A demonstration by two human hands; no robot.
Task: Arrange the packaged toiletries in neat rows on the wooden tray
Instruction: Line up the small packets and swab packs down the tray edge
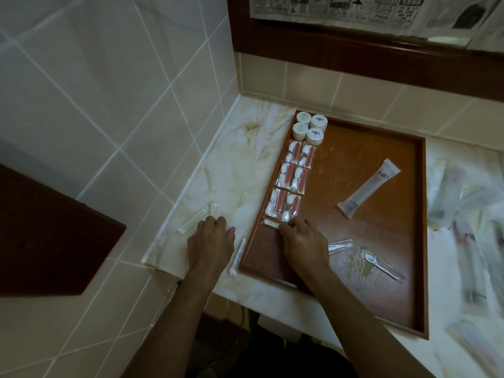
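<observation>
A wooden tray [354, 170] lies on the marble counter. Along its left edge stand several round white soaps [311, 128] and, below them, a column of red-and-white packets [293, 178]. My right hand [302, 241] rests inside the tray with its fingertips on a small clear packet [270, 223] at the foot of that column. My left hand [211, 238] lies on the counter left of the tray, its fingers touching thin clear packets [192, 221]; I cannot tell whether it holds one. A long toothbrush packet [368, 188] lies slanted mid-tray.
Two clear packets [381, 264] lie at the tray's near right. Another thin packet [237, 256] lies beside the tray's left rim. More long packets [469, 214] are scattered on the counter to the right. Tiled walls close the left and back. A dark wooden panel [41, 233] juts out at left.
</observation>
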